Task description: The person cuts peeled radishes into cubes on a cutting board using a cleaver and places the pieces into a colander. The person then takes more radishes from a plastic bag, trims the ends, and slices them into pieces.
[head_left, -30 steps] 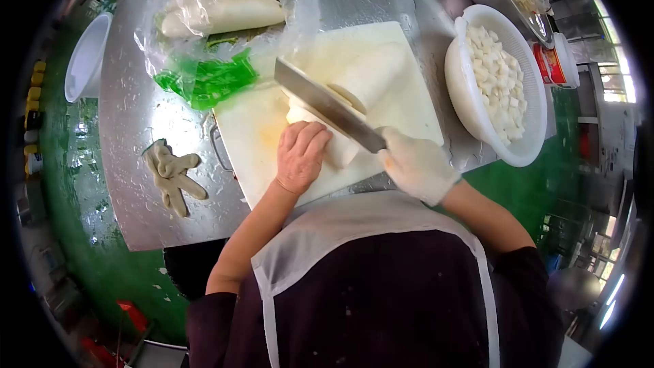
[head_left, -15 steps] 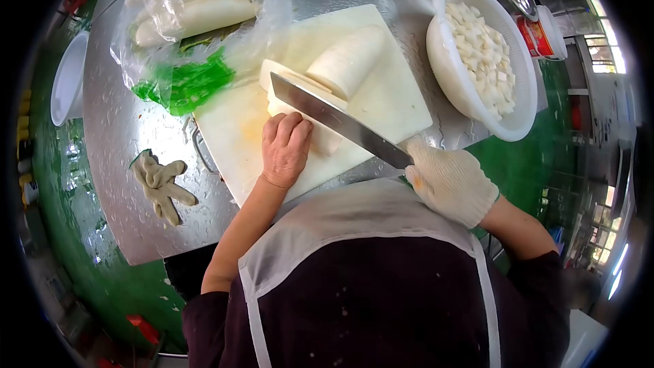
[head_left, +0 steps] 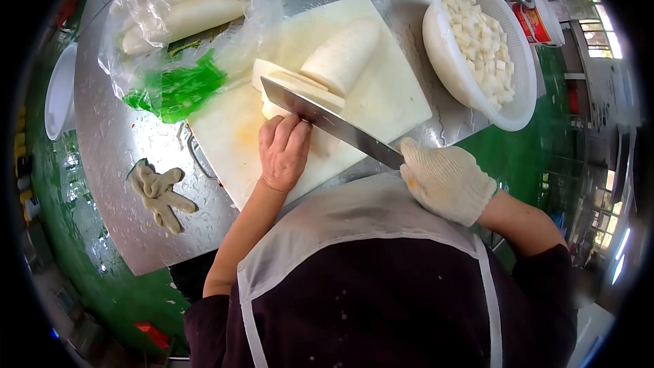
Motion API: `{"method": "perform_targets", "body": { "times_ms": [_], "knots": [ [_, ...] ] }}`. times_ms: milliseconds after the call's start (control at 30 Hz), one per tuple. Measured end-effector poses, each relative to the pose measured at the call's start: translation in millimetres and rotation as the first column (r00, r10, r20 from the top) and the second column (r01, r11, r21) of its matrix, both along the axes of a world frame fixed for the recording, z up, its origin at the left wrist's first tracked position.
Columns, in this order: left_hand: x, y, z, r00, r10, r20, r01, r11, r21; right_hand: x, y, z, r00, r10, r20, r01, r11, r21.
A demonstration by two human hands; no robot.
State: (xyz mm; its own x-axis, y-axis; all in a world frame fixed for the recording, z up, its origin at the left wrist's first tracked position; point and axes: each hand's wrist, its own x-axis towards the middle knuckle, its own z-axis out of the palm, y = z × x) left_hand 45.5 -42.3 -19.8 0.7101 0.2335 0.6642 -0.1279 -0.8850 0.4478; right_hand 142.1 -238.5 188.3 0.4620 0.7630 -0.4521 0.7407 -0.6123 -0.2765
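My gloved right hand (head_left: 446, 180) is closed around the handle of a kitchen knife (head_left: 334, 125). Its long blade lies slantwise at the near side of thick white radish slices (head_left: 300, 86). With curled fingers, my bare left hand (head_left: 283, 153) grips a pale radish piece (head_left: 323, 142), its fingertips close against the blade. Part of that piece is hidden under the hand and the knife. Behind the slices lies a large cut length of white radish (head_left: 343, 58). All of it rests on a white cutting board (head_left: 398, 105).
On the right stands a white colander (head_left: 436, 48) holding diced radish (head_left: 480, 48). A plastic bag (head_left: 153, 71) with whole radishes (head_left: 204, 19) lies at the upper left. One loose work glove (head_left: 162, 194) is on the wet metal table (head_left: 129, 232). Behind the colander is a red-labelled tub (head_left: 541, 22).
The view has shifted slightly. The knife still lies against the radish, its blade close to my left fingertips. Both hands keep their grips.
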Motion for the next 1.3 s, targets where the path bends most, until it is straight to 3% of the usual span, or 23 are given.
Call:
{"method": "perform_targets", "body": {
  "times_ms": [367,600,700,833,1033,1233,1300],
  "knots": [
    [0.4,1.4,-5.5,1.0,-0.003,0.031,0.006,0.997,-0.083,-2.7,17.4,-28.1,0.994,-0.092,-0.061,0.088,0.995,-0.054],
    [-1.7,3.7,-6.5,0.999,-0.012,0.044,0.016,0.995,-0.102,-5.2,58.4,-84.0,0.985,-0.143,-0.097,0.129,0.982,-0.137],
    [-10.8,4.4,-4.0,0.999,0.024,0.037,-0.02,0.994,-0.107,-25.7,54.8,-104.6,0.991,-0.136,0.005,0.136,0.989,-0.059],
    [-27.4,13.0,7.8,0.996,-0.022,-0.087,0.021,1.0,-0.014,-21.3,55.5,-97.9,0.989,-0.146,-0.03,0.145,0.989,-0.032],
    [-19.3,10.4,6.8,0.998,0.062,-0.004,-0.062,0.995,0.077,-31.0,25.7,-99.0,0.992,-0.059,0.112,0.035,0.977,0.21],
    [-8.1,13.6,9.4,0.998,0.055,-0.014,-0.056,0.997,-0.052,-9.9,41.0,-81.7,0.998,-0.059,0.037,0.061,0.997,-0.055],
    [-6.5,14.8,5.7,0.999,0.051,-0.007,-0.052,0.997,-0.061,-9.5,40.7,-92.7,0.996,-0.079,0.033,0.079,0.997,0.005]
  ]
}}
